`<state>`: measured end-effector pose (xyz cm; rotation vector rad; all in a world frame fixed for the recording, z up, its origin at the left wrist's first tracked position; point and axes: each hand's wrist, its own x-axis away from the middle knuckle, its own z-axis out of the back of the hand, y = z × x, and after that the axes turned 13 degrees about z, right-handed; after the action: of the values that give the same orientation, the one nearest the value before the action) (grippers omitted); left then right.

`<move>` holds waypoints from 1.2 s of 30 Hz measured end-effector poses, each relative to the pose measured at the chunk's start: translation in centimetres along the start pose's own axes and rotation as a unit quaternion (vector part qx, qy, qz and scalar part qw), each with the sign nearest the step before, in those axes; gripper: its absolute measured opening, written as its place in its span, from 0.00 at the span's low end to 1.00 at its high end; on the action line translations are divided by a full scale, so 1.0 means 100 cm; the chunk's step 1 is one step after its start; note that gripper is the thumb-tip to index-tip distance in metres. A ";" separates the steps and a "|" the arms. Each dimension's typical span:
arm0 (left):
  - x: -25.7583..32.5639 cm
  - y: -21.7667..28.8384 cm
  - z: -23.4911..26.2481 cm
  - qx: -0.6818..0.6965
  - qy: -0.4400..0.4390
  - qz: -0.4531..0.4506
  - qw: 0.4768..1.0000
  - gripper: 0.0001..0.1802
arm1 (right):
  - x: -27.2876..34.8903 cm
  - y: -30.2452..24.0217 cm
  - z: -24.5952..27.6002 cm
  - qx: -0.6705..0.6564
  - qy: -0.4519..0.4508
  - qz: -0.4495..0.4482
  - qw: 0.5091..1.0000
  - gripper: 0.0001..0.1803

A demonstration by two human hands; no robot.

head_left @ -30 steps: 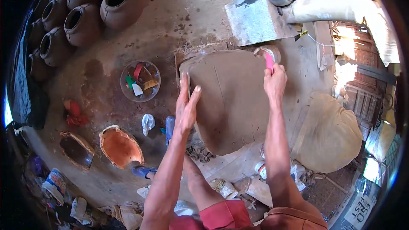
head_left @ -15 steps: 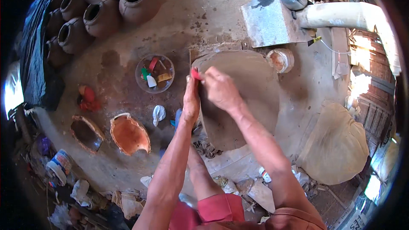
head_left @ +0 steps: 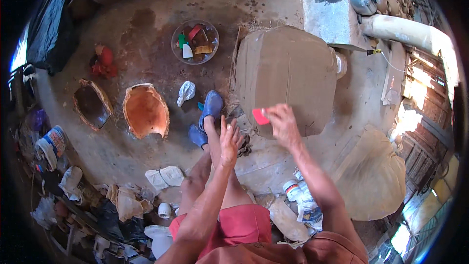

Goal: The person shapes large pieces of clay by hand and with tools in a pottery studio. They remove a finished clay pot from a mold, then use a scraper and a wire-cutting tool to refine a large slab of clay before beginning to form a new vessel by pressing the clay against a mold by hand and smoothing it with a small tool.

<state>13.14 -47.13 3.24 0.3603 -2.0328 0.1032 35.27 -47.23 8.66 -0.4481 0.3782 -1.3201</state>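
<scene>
The right hand [head_left: 282, 123] pinched a red scraper [head_left: 260, 116] at the near edge of the big clay slab [head_left: 286, 76]. The left hand [head_left: 228, 139] hung open, fingers spread, just left of that edge, above blue shoes [head_left: 210, 107].

A bright red scraper [head_left: 260, 116] is held against a dull grey-brown clay slab [head_left: 286, 76]. Blue shoes [head_left: 211, 105] are worn, with red shorts [head_left: 239, 227]. An orange-terracotta mould [head_left: 145, 111] is seen beside a darker brown one [head_left: 91, 103]. Red, green and white tools are kept in a clear bowl [head_left: 195, 41].
</scene>
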 end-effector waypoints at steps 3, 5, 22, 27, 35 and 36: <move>0.016 -0.025 0.010 0.033 -0.003 0.028 0.999 0.44 | 0.055 -0.045 -0.011 0.002 -0.021 -0.007 1.000 0.20; 0.020 -0.036 0.013 0.052 -0.007 0.037 0.998 0.44 | 0.062 -0.052 -0.007 0.001 -0.035 -0.006 0.999 0.20; 0.008 -0.077 -0.047 0.260 -0.102 0.180 0.943 0.47 | -0.024 0.029 0.007 0.104 0.052 0.000 0.993 0.10; -0.002 -0.092 -0.071 0.271 -0.170 0.070 0.945 0.40 | 0.085 -0.041 -0.005 0.052 0.029 -0.044 0.997 0.12; 0.006 -0.143 -0.100 0.225 0.085 0.061 0.969 0.30 | -0.077 0.157 0.107 0.231 0.103 -0.025 0.967 0.08; 0.005 -0.154 -0.114 0.134 0.063 0.090 0.985 0.26 | -0.086 0.201 0.118 0.216 0.120 0.026 0.969 0.09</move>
<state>27.26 -59.34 7.79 0.3280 -1.9253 0.5026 56.24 -33.90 8.44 0.0875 0.2885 -1.3628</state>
